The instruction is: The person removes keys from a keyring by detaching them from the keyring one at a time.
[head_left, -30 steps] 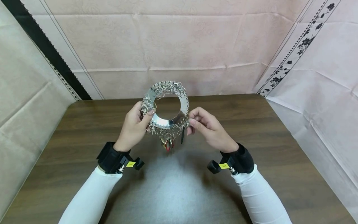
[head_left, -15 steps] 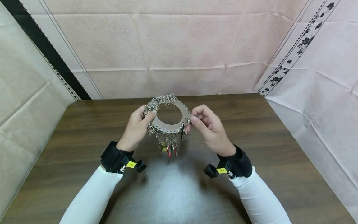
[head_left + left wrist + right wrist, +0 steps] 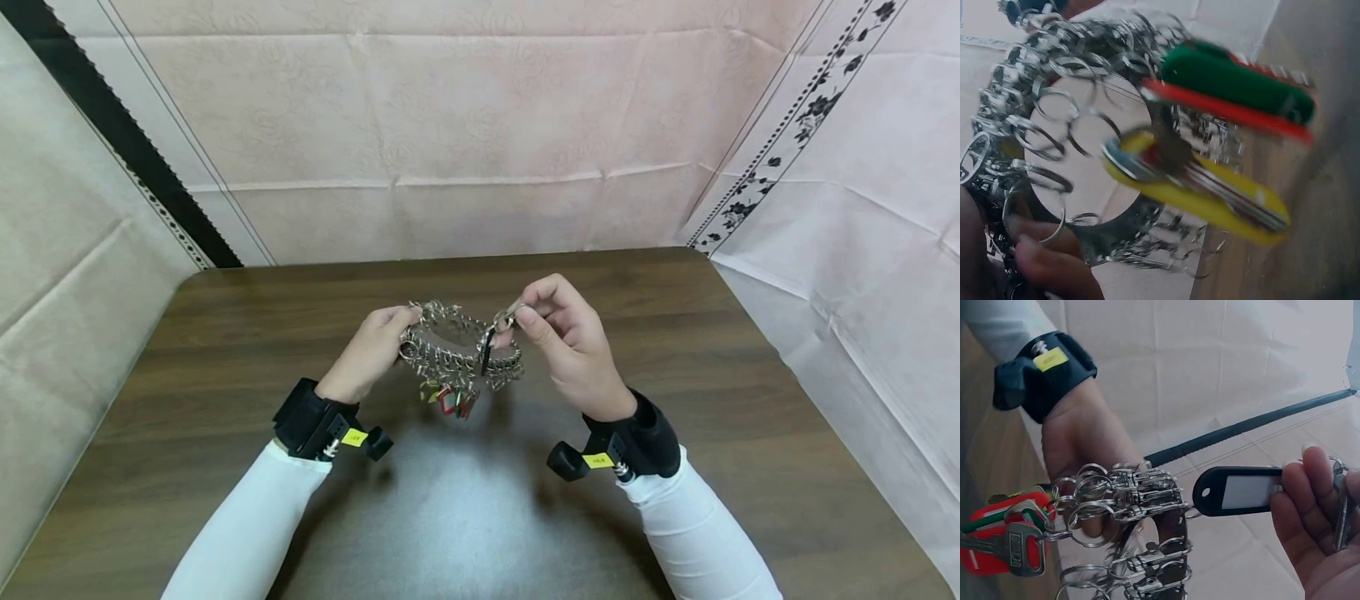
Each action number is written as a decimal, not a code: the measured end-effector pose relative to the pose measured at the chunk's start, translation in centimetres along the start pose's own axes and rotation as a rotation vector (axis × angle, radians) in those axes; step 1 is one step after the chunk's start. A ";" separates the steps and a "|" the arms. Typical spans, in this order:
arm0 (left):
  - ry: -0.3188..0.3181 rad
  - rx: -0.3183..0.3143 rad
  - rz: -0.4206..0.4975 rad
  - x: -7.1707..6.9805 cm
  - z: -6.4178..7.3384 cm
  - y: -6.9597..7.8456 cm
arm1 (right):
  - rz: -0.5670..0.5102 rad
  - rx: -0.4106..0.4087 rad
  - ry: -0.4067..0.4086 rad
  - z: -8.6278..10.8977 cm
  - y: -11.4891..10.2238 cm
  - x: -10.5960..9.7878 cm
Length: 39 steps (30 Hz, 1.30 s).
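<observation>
A flat metal key ring holder (image 3: 442, 360), fringed with many small clasps and split rings, hangs tilted above the table. My left hand (image 3: 363, 354) grips its left side, thumb on top. To its right, my right hand (image 3: 576, 354) pinches a silver key (image 3: 1342, 515) on a ring. A black key tag (image 3: 1244, 491) with a white label dangles beside those fingers, in front of the holder's right part. Red (image 3: 988, 547), green (image 3: 1241, 84) and yellow (image 3: 1210, 203) key tags with keys hang from the holder's lower side, blurred in the left wrist view.
The brown wooden table (image 3: 480, 517) lies under both hands. Pale cloth (image 3: 480, 125) hangs behind it and at both sides. A black wrist strap with a camera (image 3: 637, 442) sits on the right forearm, and a matching one (image 3: 318, 421) on the left.
The holder has tipped from facing the head camera to nearly flat and dropped lower. My right hand has drawn the key slightly up and away from its rim.
</observation>
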<state>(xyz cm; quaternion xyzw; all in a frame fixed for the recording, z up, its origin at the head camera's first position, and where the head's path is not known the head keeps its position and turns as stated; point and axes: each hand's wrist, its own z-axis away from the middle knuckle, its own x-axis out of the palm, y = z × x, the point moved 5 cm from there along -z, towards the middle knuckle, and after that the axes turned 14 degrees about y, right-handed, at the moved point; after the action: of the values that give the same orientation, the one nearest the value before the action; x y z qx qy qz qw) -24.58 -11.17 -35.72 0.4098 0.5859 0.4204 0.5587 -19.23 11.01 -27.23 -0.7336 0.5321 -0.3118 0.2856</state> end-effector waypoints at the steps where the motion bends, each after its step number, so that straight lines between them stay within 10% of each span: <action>1: -0.020 -0.001 -0.028 0.1 0.1 -0.1 | -0.020 -0.008 0.003 0.0 -0.1 0.0; 13: -0.198 0.101 -0.105 1.3 0.7 -0.4 | -0.271 -0.066 0.077 -0.5 -1.5 0.0; 24: -0.124 0.301 -0.337 0.7 0.7 0.7 | -0.299 -0.034 0.115 -0.8 -1.6 -0.6; 32: -0.005 0.513 -0.231 0.7 2.0 3.3 | -0.311 -0.007 0.058 -0.4 -1.4 -0.1; 39: -0.041 0.724 -0.068 1.6 5.1 6.8 | -0.279 -0.002 0.043 -0.1 -1.1 0.4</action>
<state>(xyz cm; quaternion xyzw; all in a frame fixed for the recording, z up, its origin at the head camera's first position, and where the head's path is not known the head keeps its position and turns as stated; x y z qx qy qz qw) -19.51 -7.36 -29.82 0.5698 0.6988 0.1587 0.4024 -18.52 10.89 -26.24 -0.7938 0.4314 -0.3635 0.2271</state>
